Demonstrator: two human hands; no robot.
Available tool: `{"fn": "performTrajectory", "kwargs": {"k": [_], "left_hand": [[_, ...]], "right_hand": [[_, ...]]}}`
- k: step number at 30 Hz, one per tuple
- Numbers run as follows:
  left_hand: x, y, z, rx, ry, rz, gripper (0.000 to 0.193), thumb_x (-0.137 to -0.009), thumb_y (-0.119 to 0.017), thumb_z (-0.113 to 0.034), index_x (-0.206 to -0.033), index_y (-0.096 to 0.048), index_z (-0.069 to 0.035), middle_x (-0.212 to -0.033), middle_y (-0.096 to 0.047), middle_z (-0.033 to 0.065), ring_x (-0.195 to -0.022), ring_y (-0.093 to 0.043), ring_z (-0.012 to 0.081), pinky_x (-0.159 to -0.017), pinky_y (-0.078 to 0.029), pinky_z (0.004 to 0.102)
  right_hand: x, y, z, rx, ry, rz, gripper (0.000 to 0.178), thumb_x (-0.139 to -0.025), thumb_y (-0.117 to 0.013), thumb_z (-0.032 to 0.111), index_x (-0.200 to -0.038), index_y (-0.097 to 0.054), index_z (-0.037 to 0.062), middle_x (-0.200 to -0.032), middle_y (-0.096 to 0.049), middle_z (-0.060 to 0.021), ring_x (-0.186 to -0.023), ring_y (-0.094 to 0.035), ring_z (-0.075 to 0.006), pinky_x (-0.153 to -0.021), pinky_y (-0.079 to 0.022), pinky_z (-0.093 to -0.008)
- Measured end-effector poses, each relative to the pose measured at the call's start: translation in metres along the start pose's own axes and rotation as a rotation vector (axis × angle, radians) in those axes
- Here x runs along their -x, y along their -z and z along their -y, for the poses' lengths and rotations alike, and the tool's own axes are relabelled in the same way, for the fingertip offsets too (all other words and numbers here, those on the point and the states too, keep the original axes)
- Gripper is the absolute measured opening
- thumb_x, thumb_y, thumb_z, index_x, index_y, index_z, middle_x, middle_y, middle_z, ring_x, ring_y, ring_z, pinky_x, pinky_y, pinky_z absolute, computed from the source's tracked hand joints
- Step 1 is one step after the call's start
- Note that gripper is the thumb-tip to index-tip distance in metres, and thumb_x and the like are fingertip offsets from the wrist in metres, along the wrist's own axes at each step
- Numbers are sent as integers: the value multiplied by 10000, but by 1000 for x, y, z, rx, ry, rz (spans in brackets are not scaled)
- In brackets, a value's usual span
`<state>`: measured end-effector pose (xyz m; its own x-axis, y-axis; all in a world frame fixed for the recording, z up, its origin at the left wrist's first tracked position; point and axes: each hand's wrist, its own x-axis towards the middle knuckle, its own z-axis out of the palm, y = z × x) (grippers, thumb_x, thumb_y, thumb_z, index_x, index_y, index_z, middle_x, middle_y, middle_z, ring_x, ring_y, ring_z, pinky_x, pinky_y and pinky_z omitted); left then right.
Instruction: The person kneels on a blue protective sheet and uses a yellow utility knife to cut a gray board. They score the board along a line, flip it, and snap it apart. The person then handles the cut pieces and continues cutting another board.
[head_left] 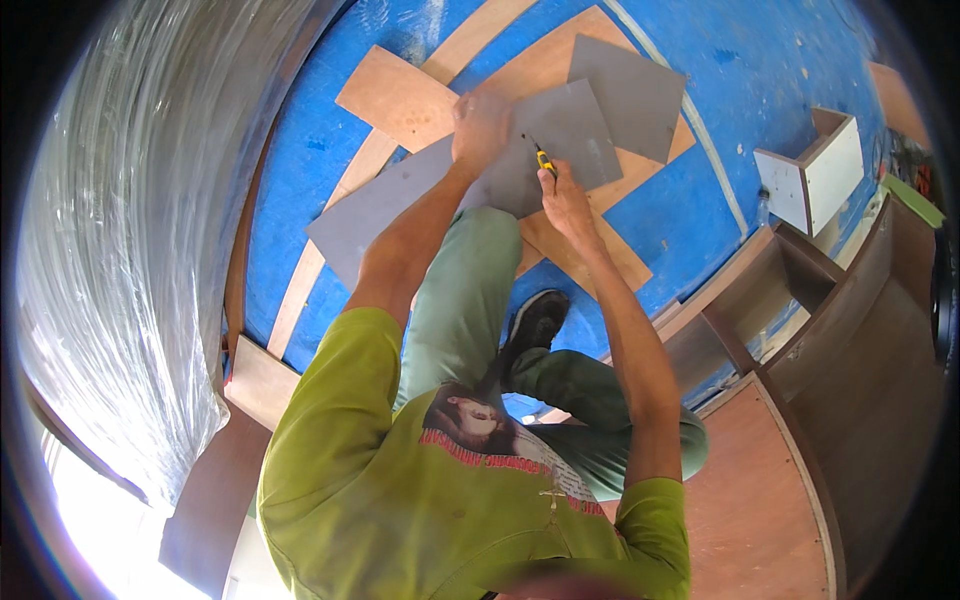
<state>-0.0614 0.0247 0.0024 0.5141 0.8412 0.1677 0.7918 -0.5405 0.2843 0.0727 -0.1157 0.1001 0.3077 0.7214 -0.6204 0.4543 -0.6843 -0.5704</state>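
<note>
Olive-green fabric shirt point(370, 500), foreground; right fingers point(565, 176) grip slim yellow-and-black tool point(543, 161), angled forward-left over grey rectangular board point(580, 125); left fingers point(485, 106), hold unclear.

The long panel point(385, 210) lies across boards point(540, 60) on the floor point(300, 165); the left fingers point(487, 108) are on the panel, and to their right, above it, the hand tool point(544, 161) sits in the right fingers point(563, 176); the square panel point(630, 95) lies at its far right end; plastic sheeting point(130, 230) hangs left; an angled piece point(835, 175) stands right, beyond a shelf frame point(865, 340).
</note>
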Motion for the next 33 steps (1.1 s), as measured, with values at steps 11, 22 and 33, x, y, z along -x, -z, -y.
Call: {"fn": "performTrajectory", "kwargs": {"k": [11,22,33], "left_hand": [[0,2,4,-22,-5,104,217,-959,-565,-247,-1070,-668,-91,-1040,-661,75,-1084,-564,262,-971,-379,470],[6,3,6,-51,-15,162,262,-981,-533,-275,-1027,-716,-93,-953,-688,49,-1103,-575,243,-1095,-324,471],[2,16,6,-6,-4,131,295,-1010,-499,-303,-1121,-681,-99,-1009,-701,46,-1117,-564,215,-1120,-285,452]], "right_hand": [[-6,-2,25,70,-102,65,437,-1033,-411,412,-1333,-435,94,-1066,-659,-327,-1016,-601,-552,-909,-462,-596],[-13,-5,35,128,-145,98,403,-1043,-412,388,-1299,-440,78,-1054,-658,-320,-1010,-616,-524,-877,-476,-587],[-10,-10,36,155,-148,73,415,-1043,-435,389,-1305,-481,71,-1060,-659,-317,-1067,-596,-516,-889,-464,-556]]}}
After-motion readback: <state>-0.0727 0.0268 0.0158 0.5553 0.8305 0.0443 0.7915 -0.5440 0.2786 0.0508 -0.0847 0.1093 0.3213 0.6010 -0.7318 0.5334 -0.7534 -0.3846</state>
